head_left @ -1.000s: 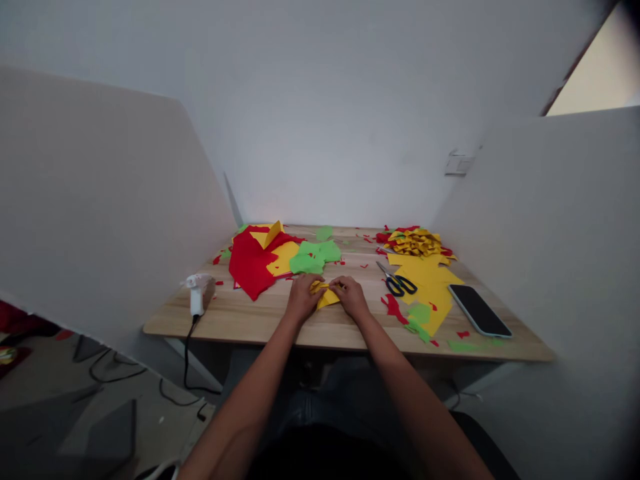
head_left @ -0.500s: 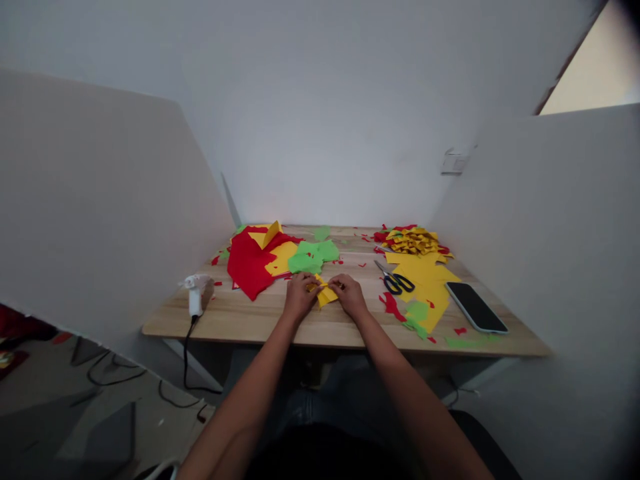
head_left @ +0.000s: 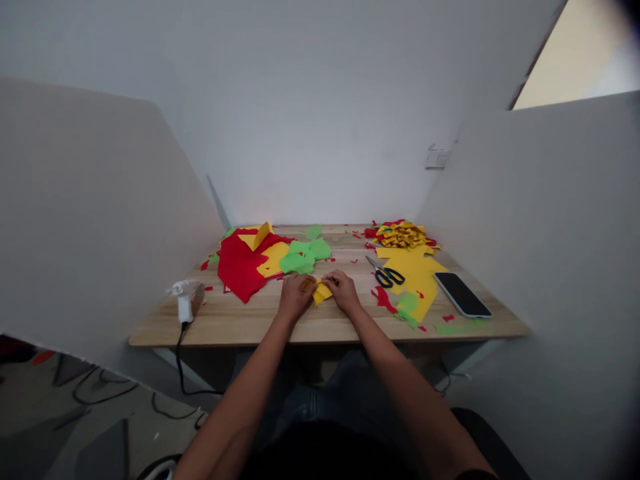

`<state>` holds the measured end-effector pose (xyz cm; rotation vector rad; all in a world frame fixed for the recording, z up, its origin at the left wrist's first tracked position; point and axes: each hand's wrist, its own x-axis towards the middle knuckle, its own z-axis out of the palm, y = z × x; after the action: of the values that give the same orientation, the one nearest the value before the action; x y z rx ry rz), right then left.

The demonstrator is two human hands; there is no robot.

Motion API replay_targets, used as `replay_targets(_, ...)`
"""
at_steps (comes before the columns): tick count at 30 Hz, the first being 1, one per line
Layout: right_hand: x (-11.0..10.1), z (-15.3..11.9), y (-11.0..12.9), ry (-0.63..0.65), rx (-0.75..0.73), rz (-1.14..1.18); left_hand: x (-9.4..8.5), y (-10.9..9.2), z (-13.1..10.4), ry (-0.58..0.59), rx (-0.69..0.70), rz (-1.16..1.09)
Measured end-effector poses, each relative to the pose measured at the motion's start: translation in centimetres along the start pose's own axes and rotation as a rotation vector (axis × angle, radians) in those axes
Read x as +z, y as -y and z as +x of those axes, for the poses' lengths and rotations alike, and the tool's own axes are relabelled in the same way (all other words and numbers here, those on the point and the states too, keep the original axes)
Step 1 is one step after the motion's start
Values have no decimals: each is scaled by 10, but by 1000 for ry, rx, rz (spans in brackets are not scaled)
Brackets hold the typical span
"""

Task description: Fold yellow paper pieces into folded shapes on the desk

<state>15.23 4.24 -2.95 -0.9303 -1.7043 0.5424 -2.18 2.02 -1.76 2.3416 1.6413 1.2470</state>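
Between my hands, low over the front middle of the table, is a small piece of yellow felt-like sheet (head_left: 323, 294) that looks folded along its top. My left hand (head_left: 297, 295) pinches its left side. The fingers of my right hand (head_left: 342, 291) are closed on its upper right side. My fingers partly cover the piece, so its full shape is hidden. Just beyond my hands lie green scraps (head_left: 304, 256). Scissors with dark handles (head_left: 385, 273) rest to the right of my right hand, partly over a larger yellow sheet (head_left: 417, 270).
A red sheet (head_left: 240, 270) and yellow pieces lie at the left. At the back right is a heap of folded yellow strips (head_left: 403, 235). A phone (head_left: 463, 295) lies at the right. A white glue gun (head_left: 185, 303) with a black cord stands near the left edge. Partitions flank the wooden table (head_left: 240, 327).
The whole view has shifted slightly, with the table things appearing farther left. Both hands still hold the yellow piece, and the fingers have moved only a little.
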Motion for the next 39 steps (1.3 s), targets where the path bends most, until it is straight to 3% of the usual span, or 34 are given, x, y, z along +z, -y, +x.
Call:
replay_targets(5, -1, 1, 2, -32, 18, 38, -4, -6, 1, 65, 22, 82)
replay_targets(21, -1, 2, -2, -23, 22, 142, 1, -9, 4, 39, 124, 110)
replay_targets(39, 1, 1, 0, 31, 0, 132, 1, -5, 1, 106, 58, 88)
